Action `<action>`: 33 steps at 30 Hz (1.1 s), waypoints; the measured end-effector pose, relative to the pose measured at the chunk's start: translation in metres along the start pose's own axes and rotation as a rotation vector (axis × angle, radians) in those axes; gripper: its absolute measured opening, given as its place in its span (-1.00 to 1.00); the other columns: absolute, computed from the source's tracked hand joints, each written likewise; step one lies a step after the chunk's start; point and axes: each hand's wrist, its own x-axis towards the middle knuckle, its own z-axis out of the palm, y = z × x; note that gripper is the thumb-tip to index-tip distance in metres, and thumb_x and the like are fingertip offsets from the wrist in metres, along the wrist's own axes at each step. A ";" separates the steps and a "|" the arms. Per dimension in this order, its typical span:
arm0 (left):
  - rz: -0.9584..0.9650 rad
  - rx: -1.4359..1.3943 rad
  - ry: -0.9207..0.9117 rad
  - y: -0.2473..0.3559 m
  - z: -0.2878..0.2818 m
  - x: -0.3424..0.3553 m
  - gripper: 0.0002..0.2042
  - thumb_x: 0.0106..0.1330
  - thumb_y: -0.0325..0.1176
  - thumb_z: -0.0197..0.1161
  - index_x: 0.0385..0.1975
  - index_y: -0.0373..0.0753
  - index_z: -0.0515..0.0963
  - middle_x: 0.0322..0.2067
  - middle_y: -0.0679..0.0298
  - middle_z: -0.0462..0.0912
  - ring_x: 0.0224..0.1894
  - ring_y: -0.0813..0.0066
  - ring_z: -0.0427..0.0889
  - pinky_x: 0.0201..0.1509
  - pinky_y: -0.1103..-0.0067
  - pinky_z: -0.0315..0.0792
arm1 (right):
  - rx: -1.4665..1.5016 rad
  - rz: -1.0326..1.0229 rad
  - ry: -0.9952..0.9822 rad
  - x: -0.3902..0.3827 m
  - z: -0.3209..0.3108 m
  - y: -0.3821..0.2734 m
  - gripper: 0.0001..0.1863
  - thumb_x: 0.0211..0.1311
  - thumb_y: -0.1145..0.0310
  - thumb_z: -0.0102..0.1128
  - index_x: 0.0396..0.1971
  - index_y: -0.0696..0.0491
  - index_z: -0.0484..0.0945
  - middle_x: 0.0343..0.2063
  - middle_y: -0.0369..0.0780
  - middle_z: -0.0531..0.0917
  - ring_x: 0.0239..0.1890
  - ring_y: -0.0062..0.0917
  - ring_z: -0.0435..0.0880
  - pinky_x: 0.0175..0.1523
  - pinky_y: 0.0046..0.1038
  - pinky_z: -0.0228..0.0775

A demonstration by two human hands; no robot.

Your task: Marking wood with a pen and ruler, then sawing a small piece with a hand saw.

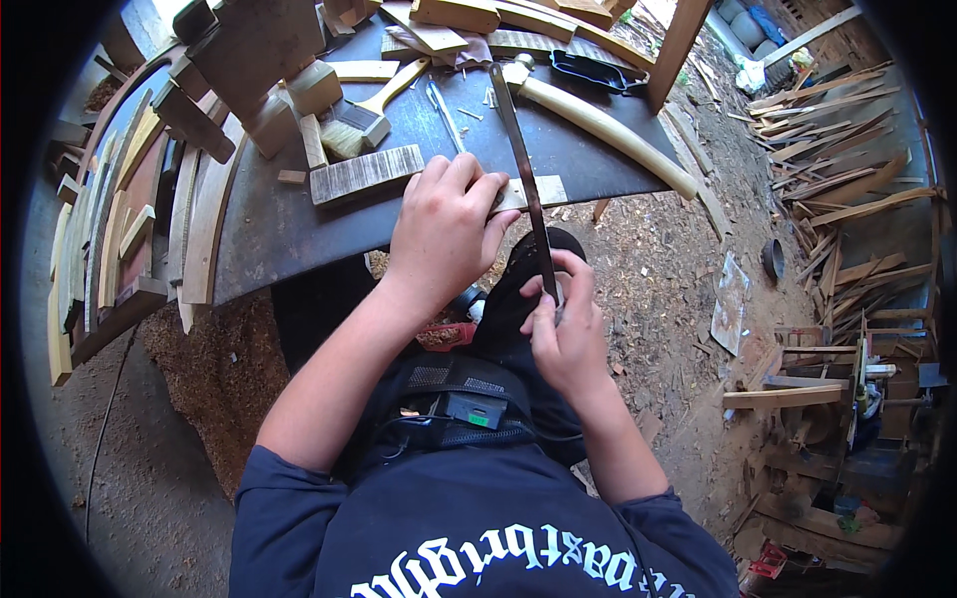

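My left hand [444, 214] is closed on a small pale wood piece [548, 189], pressing it at the near edge of the dark table. The piece's right end sticks out past my fingers. In my right hand [568, 334] is a long, flat, dark metal file [518, 145], gripped at its near end. The file slants up and away, crossing the wood piece just right of my left fingers. Whether it touches the wood I cannot tell. Beyond my left hand lie a thin metal rod [445, 118] and several loose nails [488, 98].
A wooden-handled hammer [608, 130] lies at the table's right, beside a black tray [590, 72]. A paintbrush [397, 88] and a streaked wood block [367, 175] lie left of centre. Wood strips [211, 219] line the left side. Scrap wood [847, 169] is piled at right.
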 end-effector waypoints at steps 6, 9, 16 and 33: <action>0.008 0.003 0.017 -0.001 0.001 -0.002 -0.69 0.20 -0.28 0.45 -0.12 -0.31 0.70 -0.28 0.18 0.55 -0.15 0.17 0.54 -0.02 0.31 0.46 | -0.220 -0.270 0.089 0.018 0.005 -0.004 -0.23 0.39 0.60 0.03 0.56 0.13 -0.01 -0.35 -0.08 0.72 -0.41 -0.23 0.77 -0.23 -0.25 0.61; 0.007 -0.002 0.023 -0.001 0.001 -0.002 -0.70 0.21 -0.27 0.45 -0.13 -0.30 0.70 -0.27 0.18 0.55 -0.14 0.17 0.54 -0.02 0.31 0.46 | -0.274 -0.255 0.113 0.026 0.006 -0.005 -0.21 0.35 0.62 0.05 0.56 0.13 0.04 -0.39 -0.05 0.73 -0.33 -0.13 0.79 -0.18 -0.19 0.60; 0.012 -0.001 0.027 -0.002 0.004 -0.004 -0.70 0.22 -0.26 0.43 -0.12 -0.29 0.70 -0.27 0.19 0.55 -0.14 0.17 0.54 -0.02 0.30 0.47 | -0.325 -0.264 0.102 0.028 0.010 -0.007 -0.25 0.32 0.64 0.05 0.54 0.14 0.15 -0.40 -0.06 0.71 -0.36 -0.17 0.77 -0.20 -0.21 0.58; 0.000 0.043 0.001 0.000 0.004 0.001 -0.71 0.22 -0.20 0.42 -0.15 -0.23 0.75 -0.31 0.23 0.56 -0.19 0.26 0.54 -0.07 0.36 0.46 | -0.352 -0.259 0.174 0.027 0.019 -0.008 -0.25 0.26 0.70 0.05 0.50 0.10 0.26 -0.41 -0.05 0.67 -0.40 -0.22 0.73 -0.23 -0.22 0.55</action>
